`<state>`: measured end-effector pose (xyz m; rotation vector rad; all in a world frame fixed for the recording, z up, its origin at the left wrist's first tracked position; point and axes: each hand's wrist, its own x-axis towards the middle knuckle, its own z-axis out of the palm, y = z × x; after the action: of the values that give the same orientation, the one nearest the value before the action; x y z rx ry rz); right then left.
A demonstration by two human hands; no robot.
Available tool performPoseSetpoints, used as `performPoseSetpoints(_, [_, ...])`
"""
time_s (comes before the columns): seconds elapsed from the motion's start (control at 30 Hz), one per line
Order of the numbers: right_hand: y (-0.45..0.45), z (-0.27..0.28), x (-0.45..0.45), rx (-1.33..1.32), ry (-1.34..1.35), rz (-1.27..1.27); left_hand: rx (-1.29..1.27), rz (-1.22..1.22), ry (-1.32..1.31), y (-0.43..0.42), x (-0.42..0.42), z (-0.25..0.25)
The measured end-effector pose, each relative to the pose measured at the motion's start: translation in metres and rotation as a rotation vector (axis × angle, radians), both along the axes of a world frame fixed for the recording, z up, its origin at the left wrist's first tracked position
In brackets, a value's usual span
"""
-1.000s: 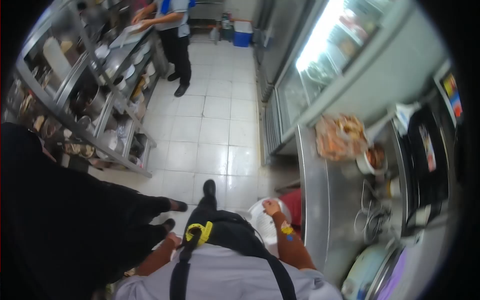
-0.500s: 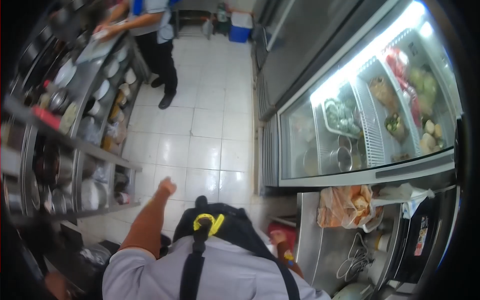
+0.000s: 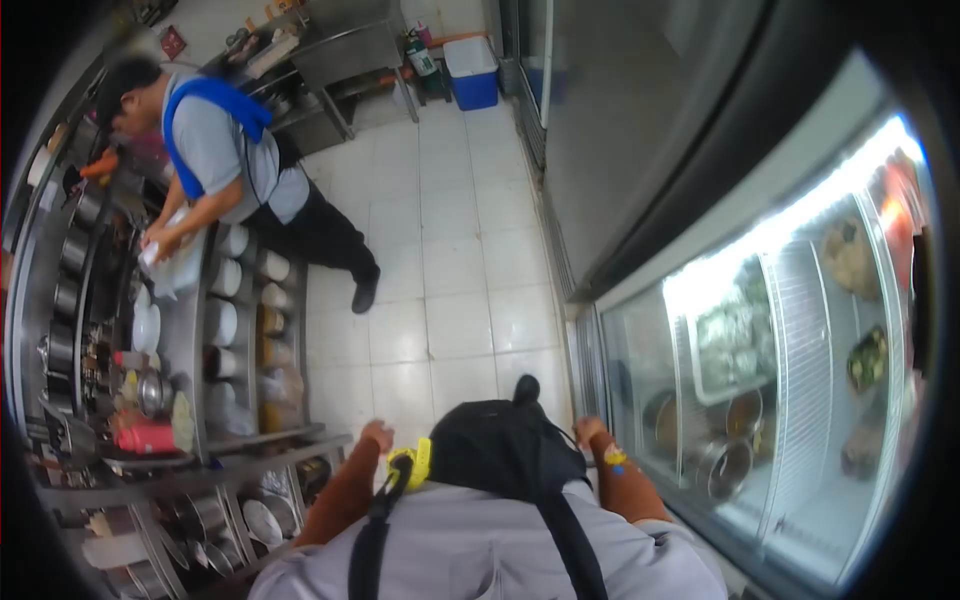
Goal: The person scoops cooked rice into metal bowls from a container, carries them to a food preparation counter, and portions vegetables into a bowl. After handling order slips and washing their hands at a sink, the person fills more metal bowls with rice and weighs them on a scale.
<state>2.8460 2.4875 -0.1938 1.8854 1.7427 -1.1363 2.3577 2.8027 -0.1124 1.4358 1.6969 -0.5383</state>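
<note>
My left hand point(image 3: 376, 435) hangs low over the white tiled floor point(image 3: 455, 325), left of the black bag point(image 3: 510, 440) strapped to my chest. Its fingers look loosely curled, and I see nothing in them. On the other side of the bag, my right hand point(image 3: 588, 430) is close to the lower frame of the glass-door fridge point(image 3: 690, 540). That hand is small and blurred, so I cannot tell whether it touches the frame or how its fingers lie. A yellow buckle point(image 3: 422, 460) sits on my left strap.
A co-worker point(image 3: 240, 170) leans over a steel counter at left, both hands on something white. White bowls point(image 3: 225, 320) fill the shelf below. Pans point(image 3: 200, 515) crowd a rack near my left arm. A blue cooler point(image 3: 475, 85) stands at the far end.
My view has turned, so the counter and co-worker show more fully, and the steel table at right has left view. My right hand has come forward beside the bag; my left is closer to it.
</note>
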Motion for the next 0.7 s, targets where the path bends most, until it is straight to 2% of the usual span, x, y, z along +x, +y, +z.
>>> performPoseSetpoints(0.03, [0.052,0.008,0.032,0.256,-0.086,0.021,-0.059,-0.041,0.063,0.005,0.01,0.023])
performPoseSetpoints(0.07, [0.1,-0.001,0.054,0.158,0.083,-0.908,-0.104,-0.444,0.143,0.018,0.015,0.025])
performPoseSetpoints(0.1, [0.168,0.056,0.073,0.12,0.119,-0.703,-0.165,-0.834,0.206,0.022,0.013,0.025])
performPoseSetpoints(0.13, [0.218,0.05,0.099,0.058,0.204,-0.764,-0.123,-0.708,0.157,0.026,0.01,0.01])
performPoseSetpoints(0.2, [0.306,0.07,0.126,0.22,0.554,-1.244,-0.034,-0.461,0.037,0.033,-0.003,-0.032])
performPoseSetpoints(0.33, [0.454,0.076,0.169,0.277,0.444,-0.931,-0.15,0.873,-0.188,0.077,0.059,-0.005])
performPoseSetpoints(0.37, [0.477,0.071,0.175,0.287,0.442,-0.904,-0.089,0.701,-0.081,0.097,0.073,-0.009])
performPoseSetpoints(0.4, [0.496,0.069,0.181,0.301,0.435,-0.886,-0.173,0.581,-0.026,0.126,0.084,-0.012])
performPoseSetpoints(0.47, [0.511,0.015,0.205,0.332,0.309,-0.744,-0.298,0.691,-0.019,0.168,0.083,-0.059])
performPoseSetpoints(0.5, [0.527,0.042,0.206,0.054,0.136,-0.46,-0.36,0.744,-0.011,0.189,0.082,-0.083])
performPoseSetpoints(0.57, [0.551,0.074,0.198,-0.189,-0.272,0.322,-0.311,0.457,0.012,0.293,0.129,-0.026])
performPoseSetpoints(0.6, [0.55,0.075,0.204,-0.04,-0.217,0.454,-0.222,0.405,-0.04,0.338,0.136,-0.047])
performPoseSetpoints(0.63, [0.531,0.052,0.222,-0.042,0.042,0.036,-0.132,0.348,-0.089,0.382,0.142,-0.07])
performPoseSetpoints(0.67, [0.51,0.031,0.231,-0.092,0.157,-0.225,-0.042,0.288,-0.133,0.424,0.148,-0.092])
performPoseSetpoints(0.7, [0.491,0.011,0.24,-0.118,0.268,-0.492,0.012,0.219,-0.133,0.477,0.167,-0.068])
